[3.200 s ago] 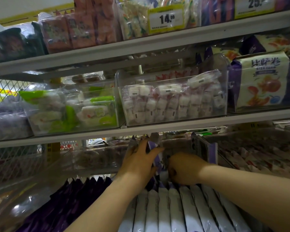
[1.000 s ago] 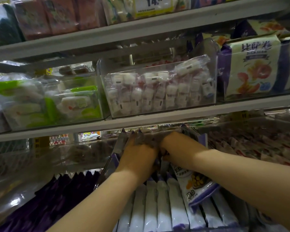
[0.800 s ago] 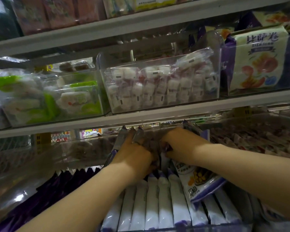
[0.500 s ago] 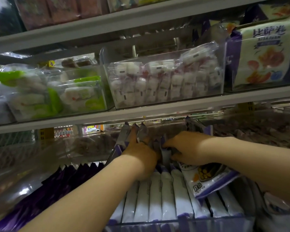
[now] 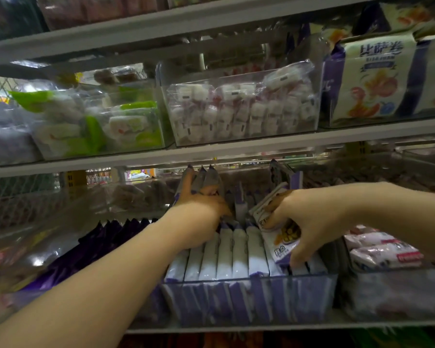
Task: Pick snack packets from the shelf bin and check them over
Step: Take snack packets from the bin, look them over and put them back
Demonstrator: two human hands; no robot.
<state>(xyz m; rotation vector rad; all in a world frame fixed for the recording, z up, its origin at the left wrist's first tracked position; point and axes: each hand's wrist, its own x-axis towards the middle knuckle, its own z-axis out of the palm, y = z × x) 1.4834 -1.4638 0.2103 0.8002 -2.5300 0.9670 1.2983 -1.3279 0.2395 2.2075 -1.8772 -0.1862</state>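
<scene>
Far left, middle shelf: a clear bin of green-and-white wrapped snacks. Below it, on the lower shelf, a row of dark purple packets stands on edge.

Left hand: reaches into the rear of the shelf bin, a clear container on the lower shelf. One finger lies straight against the upright packets at the back. The other fingers are buried among them, so it cannot be told whether the hand grips a packet.

Centre: the shelf bin holds a row of packets, white with purple ends. They are packed on edge, side by side, from the front wall back to the hands. Above it, on the middle shelf, sits a clear bin of small white wrapped sweets.

Right hand: clamped on the lifted packet, which is white and purple with a yellow snack picture. The thumb lies on the printed face and the fingers curl round the lower right edge. The packet is tilted and raised partly out of the right end of the row, with its lower corner down among the neighbouring packets.

Right: pink-and-white packets lie in the adjacent bin. Above them, a large cream-and-purple bag stands on the middle shelf.
</scene>
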